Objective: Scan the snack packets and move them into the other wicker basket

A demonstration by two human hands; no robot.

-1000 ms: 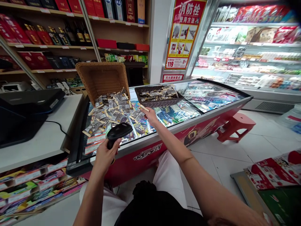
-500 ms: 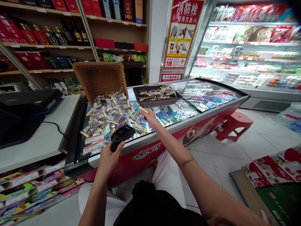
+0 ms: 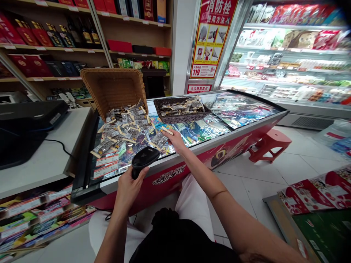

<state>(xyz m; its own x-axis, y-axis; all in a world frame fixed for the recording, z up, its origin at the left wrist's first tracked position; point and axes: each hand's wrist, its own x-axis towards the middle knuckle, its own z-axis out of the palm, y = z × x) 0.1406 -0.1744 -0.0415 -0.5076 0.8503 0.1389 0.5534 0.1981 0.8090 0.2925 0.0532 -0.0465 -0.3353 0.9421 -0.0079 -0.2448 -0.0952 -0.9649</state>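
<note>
My left hand (image 3: pixel 131 186) is closed around the handle of a black barcode scanner (image 3: pixel 144 157), its head tilted up over the freezer's near edge. My right hand (image 3: pixel 175 140) pinches a small clear packet (image 3: pixel 159 138) by its cream-coloured end, just beyond the scanner head. Many similar packets (image 3: pixel 128 128) spill from a tan wicker basket (image 3: pixel 113 86) tipped on its side onto the glass freezer top. More of them lie in a dark brown wicker basket (image 3: pixel 178 117) behind my right hand.
The chest freezer (image 3: pixel 175 166) stands before my knees. A counter (image 3: pixel 41 153) with a black device is at left, above shelves of coloured packages. A red stool (image 3: pixel 271 142) and a cardboard box (image 3: pixel 318 226) are on the floor at right. A lit fridge (image 3: pixel 287 47) stands behind.
My left hand and the scanner have moved slightly right, nearer the packet. My right hand, still pinching it, has come slightly closer to me. The view has shifted a little.
</note>
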